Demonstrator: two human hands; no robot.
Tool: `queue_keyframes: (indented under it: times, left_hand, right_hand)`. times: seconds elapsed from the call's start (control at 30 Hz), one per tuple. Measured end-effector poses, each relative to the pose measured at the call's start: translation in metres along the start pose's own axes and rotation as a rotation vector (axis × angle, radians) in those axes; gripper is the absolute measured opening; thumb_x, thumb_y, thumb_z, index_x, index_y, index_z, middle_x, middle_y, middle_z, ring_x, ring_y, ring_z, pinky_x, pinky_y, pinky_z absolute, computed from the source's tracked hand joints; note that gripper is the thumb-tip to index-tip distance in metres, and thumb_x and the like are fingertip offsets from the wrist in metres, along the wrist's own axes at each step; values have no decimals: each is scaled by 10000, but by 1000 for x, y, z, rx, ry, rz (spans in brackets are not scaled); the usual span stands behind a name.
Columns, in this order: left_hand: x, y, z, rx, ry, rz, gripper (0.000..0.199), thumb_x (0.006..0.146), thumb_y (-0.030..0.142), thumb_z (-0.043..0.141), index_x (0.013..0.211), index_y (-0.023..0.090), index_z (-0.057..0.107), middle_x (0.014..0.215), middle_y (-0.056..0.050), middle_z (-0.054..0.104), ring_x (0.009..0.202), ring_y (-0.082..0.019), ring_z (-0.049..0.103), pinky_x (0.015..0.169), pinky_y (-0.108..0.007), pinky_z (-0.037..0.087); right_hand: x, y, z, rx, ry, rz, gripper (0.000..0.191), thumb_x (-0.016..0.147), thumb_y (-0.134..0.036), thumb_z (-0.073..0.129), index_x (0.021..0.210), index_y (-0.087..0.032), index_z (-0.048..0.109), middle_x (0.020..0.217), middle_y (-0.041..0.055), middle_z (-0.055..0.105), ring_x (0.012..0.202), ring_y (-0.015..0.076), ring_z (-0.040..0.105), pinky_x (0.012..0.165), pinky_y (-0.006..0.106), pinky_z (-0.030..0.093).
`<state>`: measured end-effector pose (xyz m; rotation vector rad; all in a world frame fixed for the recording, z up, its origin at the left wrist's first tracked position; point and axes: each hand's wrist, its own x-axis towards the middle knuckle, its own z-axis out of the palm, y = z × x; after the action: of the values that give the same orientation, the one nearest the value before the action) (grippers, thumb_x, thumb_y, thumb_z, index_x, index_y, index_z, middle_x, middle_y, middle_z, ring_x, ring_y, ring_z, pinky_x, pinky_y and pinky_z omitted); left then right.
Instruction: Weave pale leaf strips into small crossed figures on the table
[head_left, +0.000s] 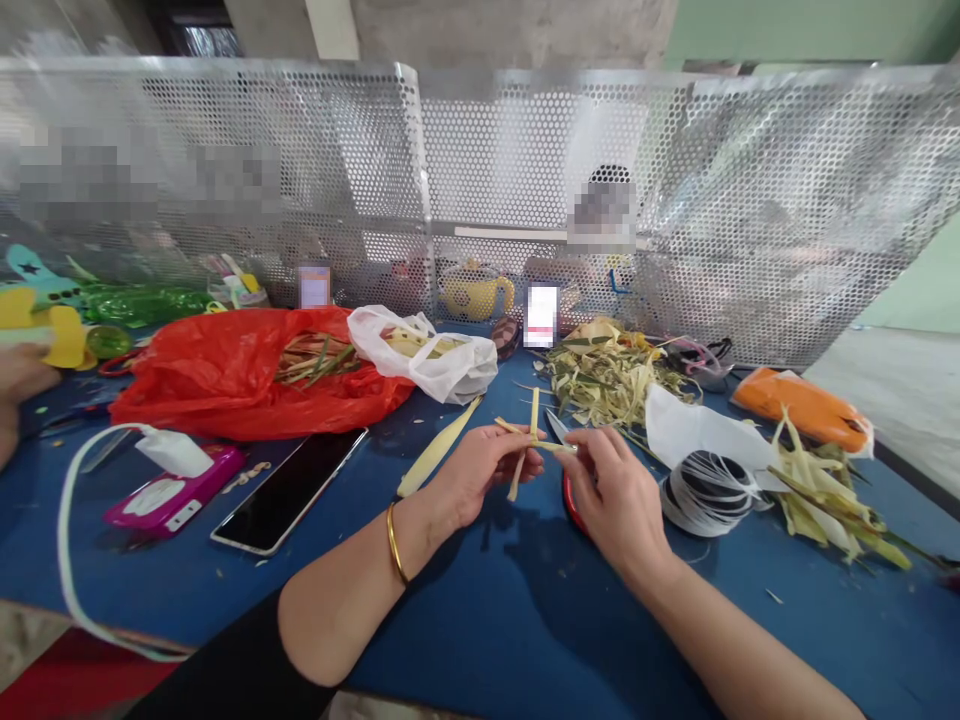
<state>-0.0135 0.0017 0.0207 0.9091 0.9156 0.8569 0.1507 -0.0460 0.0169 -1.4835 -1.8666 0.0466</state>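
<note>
My left hand [480, 465] pinches a small cross of pale yellow husk strips [535, 410], held just above the blue table. The fingers of my right hand [615, 490] are closed on the right-hand end of one strip. Behind and beneath that hand are scissors [556, 427]; a blade tip and part of a red handle show, and the hand hides the rest. A longer flat piece of husk [439, 450] lies on the table just left of my left hand.
Left stand a red plastic bag [202, 370] of strips, a white bag [469, 370], a phone [292, 490] and a magenta power strip [176, 492] with a cable. Right lie a husk heap [600, 375], a spool [705, 495] and an orange packet [802, 410]. A perforated metal screen [510, 130] rises behind.
</note>
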Motion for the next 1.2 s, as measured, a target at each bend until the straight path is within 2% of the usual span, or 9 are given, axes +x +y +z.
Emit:
queue_keyframes:
  times: [0.07,0.2,0.37,0.6,0.77,0.9,0.97,1.07,1.2]
  left_hand:
    - [-1,0,0,16,-18,-14,234,770,370,662,849,152,694,676,-11,643,622,-122,602,661,-258,488]
    - [1,-7,1,135,-3,8,307,702,427,728,790,142,656,580,26,561,511,-84,507,519,-208,391]
    - [4,-17,3,241,37,102,270,669,386,732,751,142,651,546,35,530,483,-84,464,492,-215,363]
    - [7,-23,3,356,85,182,201,687,341,695,729,147,664,539,36,529,489,-97,462,499,-224,358]
    - [9,-17,-2,234,-6,113,258,709,392,696,768,143,663,564,39,517,492,-87,451,519,-225,374]
    - [8,-10,-4,50,-49,83,253,754,398,674,819,153,673,574,40,493,495,-74,436,493,-208,337]
    - [7,-9,-3,-5,-88,62,254,750,398,691,824,156,668,574,44,483,493,-67,436,487,-203,333]
    - [5,-9,-1,-49,-143,5,290,726,406,732,835,149,654,569,50,491,459,-53,438,462,-193,327]
    - [3,-8,-2,-86,-229,-79,281,735,358,751,887,140,660,585,37,553,427,-39,464,429,-170,332]
  right_hand:
    - [3,4,0,-50,-44,19,242,939,-390,469,993,-212,624,926,88,632,748,197,593,602,278,359]
    - [1,6,10,-56,-238,5,282,948,-336,438,725,-221,565,658,24,602,582,164,529,546,272,285]
    - [-6,-1,14,-14,-240,-82,329,921,-240,425,596,-211,471,559,-1,533,523,130,447,537,264,250]
    - [-12,-8,18,-81,-233,-269,312,926,-149,356,679,-187,544,625,38,597,566,147,499,604,286,285]
    - [-8,-6,11,90,-254,-101,352,965,-294,377,671,-205,549,598,13,569,550,144,489,567,277,286]
    - [2,3,3,287,-50,162,275,957,-373,409,855,-219,612,747,30,631,686,172,573,637,269,385]
    - [7,9,4,327,-21,174,195,907,-356,499,926,-223,640,891,54,662,831,202,607,742,293,426]
    - [10,15,9,416,-146,116,172,858,-276,528,917,-233,683,977,54,688,937,220,621,835,324,434]
    - [8,15,13,449,-188,87,169,837,-227,516,766,-214,670,803,37,675,759,201,603,708,305,429]
